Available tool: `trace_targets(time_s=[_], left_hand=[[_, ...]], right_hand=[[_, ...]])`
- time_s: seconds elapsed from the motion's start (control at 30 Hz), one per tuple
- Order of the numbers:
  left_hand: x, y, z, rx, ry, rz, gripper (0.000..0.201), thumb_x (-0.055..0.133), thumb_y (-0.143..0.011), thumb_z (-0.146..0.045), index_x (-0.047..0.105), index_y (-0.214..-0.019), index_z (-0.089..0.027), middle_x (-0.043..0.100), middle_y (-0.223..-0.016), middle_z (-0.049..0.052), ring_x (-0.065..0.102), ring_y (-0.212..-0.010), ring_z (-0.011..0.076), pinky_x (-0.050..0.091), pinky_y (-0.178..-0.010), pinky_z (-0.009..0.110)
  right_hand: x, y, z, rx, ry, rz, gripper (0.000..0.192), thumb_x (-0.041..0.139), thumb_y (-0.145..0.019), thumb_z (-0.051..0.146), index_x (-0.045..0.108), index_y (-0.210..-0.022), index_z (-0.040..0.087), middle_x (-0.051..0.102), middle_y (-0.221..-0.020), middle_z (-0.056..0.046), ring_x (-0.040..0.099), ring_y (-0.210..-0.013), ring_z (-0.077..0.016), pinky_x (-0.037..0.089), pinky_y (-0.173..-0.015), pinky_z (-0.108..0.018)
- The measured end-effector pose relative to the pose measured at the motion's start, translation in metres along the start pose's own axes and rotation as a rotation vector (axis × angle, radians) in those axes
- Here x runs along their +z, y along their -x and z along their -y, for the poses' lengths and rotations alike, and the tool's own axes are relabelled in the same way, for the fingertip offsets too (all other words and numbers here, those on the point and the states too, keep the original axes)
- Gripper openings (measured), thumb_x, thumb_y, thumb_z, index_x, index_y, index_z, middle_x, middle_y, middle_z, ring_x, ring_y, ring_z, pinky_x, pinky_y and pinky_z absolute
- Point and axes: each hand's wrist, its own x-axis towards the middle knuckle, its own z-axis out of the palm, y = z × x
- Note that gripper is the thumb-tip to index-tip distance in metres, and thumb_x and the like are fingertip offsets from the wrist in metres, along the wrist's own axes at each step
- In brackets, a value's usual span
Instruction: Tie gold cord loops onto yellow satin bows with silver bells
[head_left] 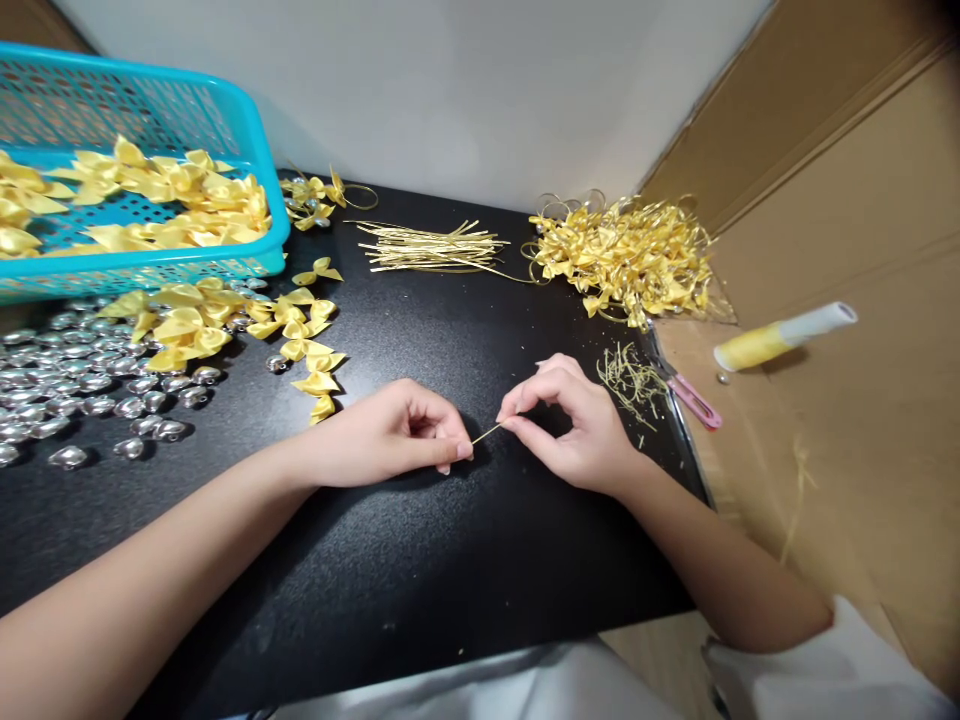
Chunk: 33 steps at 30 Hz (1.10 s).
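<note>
Between my two hands runs a short length of thin gold cord (487,434), stretched nearly straight just above the black table. My left hand (409,435) is closed, pinching one end between thumb and forefinger. With thumb and fingertips, my right hand (574,425) pinches the other end. Left of my left hand, several yellow ribbon bows (319,360) lie in a loose column. Beyond both hands is a bundle of cut gold cords (435,247). Thin gold cord scraps (630,382) lie beside my right hand.
A turquoise basket (271,190) of yellow bows stands back left, with silver beads (97,385) in front. At the back right sits a pile of finished-looking bows on cords (630,250). Pink-handled scissors (694,400) rest at the right edge; a ribbon-wrapped tube (787,335) lies beyond on cardboard.
</note>
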Motion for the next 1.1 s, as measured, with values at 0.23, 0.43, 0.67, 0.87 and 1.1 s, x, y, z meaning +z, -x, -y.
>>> trace_targets(time_s=[0.23,0.43,0.67,0.87,1.1], left_hand=[[0.003,-0.002,0.001,0.088,-0.126,-0.138,0.038,0.075,-0.075,-0.04,0.073,-0.105,-0.018,0.067,-0.074,0.0,0.046,-0.056,0.0084,0.032,-0.05,0.019],[0.006,-0.005,0.002,-0.066,0.048,-0.134,0.032,0.071,-0.078,-0.043,0.077,-0.093,-0.016,0.067,-0.068,0.001,0.049,-0.057,0.0096,0.033,-0.052,0.02],[0.011,-0.005,-0.004,-0.06,0.094,-0.166,0.024,0.069,-0.079,-0.038,0.075,-0.078,-0.015,0.072,-0.073,0.001,0.057,-0.066,0.011,0.041,-0.063,0.021],[0.014,-0.007,-0.003,-0.033,0.11,-0.21,0.02,0.066,-0.078,-0.035,0.07,-0.074,-0.015,0.07,-0.072,0.0,0.06,-0.068,0.0116,0.043,-0.067,0.022],[0.015,-0.008,-0.005,-0.062,0.18,-0.276,0.011,0.065,-0.073,-0.026,0.066,-0.069,-0.015,0.073,-0.071,0.0,0.062,-0.065,0.0103,0.044,-0.064,0.02]], right_hand=[[0.004,0.001,0.003,-0.059,0.041,0.039,0.017,0.069,-0.084,0.013,0.057,-0.091,0.022,0.069,-0.081,0.002,0.056,-0.074,-0.0143,0.04,-0.082,-0.035],[0.007,0.0,0.003,-0.07,0.048,-0.001,0.014,0.072,-0.083,0.015,0.06,-0.087,0.021,0.068,-0.075,0.003,0.056,-0.069,-0.0134,0.041,-0.079,-0.035],[0.015,0.002,-0.001,-0.055,0.025,-0.11,0.014,0.076,-0.081,0.02,0.062,-0.079,0.021,0.068,-0.069,0.003,0.057,-0.063,-0.0123,0.043,-0.075,-0.033],[-0.002,-0.007,0.001,-0.063,0.07,-0.004,0.007,0.073,-0.083,0.019,0.067,-0.086,0.021,0.073,-0.08,0.001,0.061,-0.073,-0.0143,0.046,-0.079,-0.033],[-0.083,0.02,-0.015,0.481,0.443,-0.208,0.018,0.073,-0.078,0.03,0.07,-0.092,0.02,0.071,-0.093,-0.004,0.063,-0.079,-0.0194,0.05,-0.075,-0.034]])
